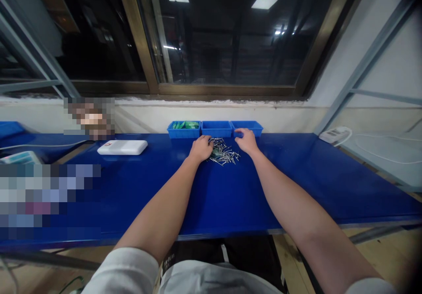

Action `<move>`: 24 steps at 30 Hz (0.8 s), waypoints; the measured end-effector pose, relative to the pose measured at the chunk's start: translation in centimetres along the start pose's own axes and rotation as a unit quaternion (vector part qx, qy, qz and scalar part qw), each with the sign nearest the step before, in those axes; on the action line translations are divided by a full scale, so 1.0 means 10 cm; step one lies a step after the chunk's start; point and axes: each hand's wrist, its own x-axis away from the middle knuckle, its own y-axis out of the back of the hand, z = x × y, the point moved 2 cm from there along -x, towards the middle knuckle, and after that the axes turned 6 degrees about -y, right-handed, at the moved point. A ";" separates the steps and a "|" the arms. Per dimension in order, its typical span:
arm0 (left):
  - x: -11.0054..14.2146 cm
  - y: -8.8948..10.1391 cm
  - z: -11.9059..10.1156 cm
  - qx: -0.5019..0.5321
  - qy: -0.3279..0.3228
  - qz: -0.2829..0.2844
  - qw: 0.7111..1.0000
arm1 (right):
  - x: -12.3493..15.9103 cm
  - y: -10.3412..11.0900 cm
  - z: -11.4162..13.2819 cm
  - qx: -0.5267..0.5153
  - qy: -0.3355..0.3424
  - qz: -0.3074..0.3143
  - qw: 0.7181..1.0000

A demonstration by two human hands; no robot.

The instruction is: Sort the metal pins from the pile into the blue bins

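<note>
A loose pile of thin, shiny metal fasteners (227, 154) lies on the blue table (231, 197); they look like nails or screws, too small to tell. Something greenish, perhaps a plastic bag, shows among them. My left hand (199, 149) rests at the pile's left edge, its fingers loosely extended over the metal pieces. To the right of the pile, my right hand (247, 142) is raised in front of the right blue bin (255, 129), thumb and fingers apart with nothing visible between them. The middle blue bin (216, 130) stands just behind the pile.
Green packets (186, 125) fill the left blue bin (183, 134). A white power bank-like box (122, 147) lies to the left. At the right end sits a white device (335, 134) with a cable. Behind the table are a wall and window; metal frames flank both sides.
</note>
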 end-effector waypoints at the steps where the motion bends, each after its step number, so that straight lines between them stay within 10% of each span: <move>1: 0.00 -0.01 0.01 0.001 -0.001 0.004 1.000 | 0.01 -0.01 0.01 -0.008 0.014 0.035 0.999; 11: 0.00 0.00 -0.01 0.000 -0.005 0.011 1.000 | 0.05 -0.10 0.00 -0.005 0.017 0.218 0.976; 24: 0.03 0.13 -0.26 0.096 -0.127 -0.032 0.987 | 0.08 -0.12 0.14 -0.116 0.019 0.184 0.976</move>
